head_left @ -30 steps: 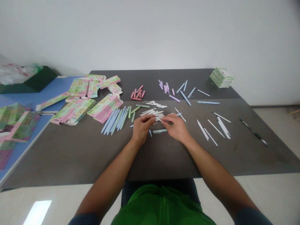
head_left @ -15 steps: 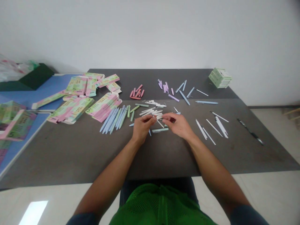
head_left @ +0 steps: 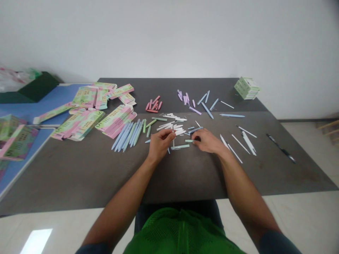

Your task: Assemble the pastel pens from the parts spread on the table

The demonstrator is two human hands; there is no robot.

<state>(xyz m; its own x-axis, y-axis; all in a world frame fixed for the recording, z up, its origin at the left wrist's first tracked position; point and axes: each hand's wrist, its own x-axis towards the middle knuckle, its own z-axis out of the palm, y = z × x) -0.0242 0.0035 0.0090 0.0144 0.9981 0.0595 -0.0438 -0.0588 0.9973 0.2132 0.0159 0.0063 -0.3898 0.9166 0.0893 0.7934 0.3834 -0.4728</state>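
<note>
My left hand [head_left: 160,144] pinches a thin white pen refill [head_left: 173,141], which stands nearly upright between thumb and fingertips. To its right, my right hand [head_left: 208,141] closes its fingers on the end of a short green pen barrel [head_left: 189,140] at the table surface. Under my hands lies a green pen part with a clear section [head_left: 180,147]. A blue pen part [head_left: 195,130] rests just past my right fingers. Beyond my left fingertips is a heap of white pen parts [head_left: 180,130].
Blue and green pen barrels [head_left: 125,135] lie in a row at left, near pink-green boxes [head_left: 115,120]. Red parts [head_left: 154,104], purple parts [head_left: 186,97] and blue pens [head_left: 207,110] lie farther back. White refills [head_left: 240,144], a black pen [head_left: 280,148] and a green box stack [head_left: 247,88] are right.
My right hand has moved away from the left, slightly right and down, to the green barrel. A white refill now shows upright in my left fingers.
</note>
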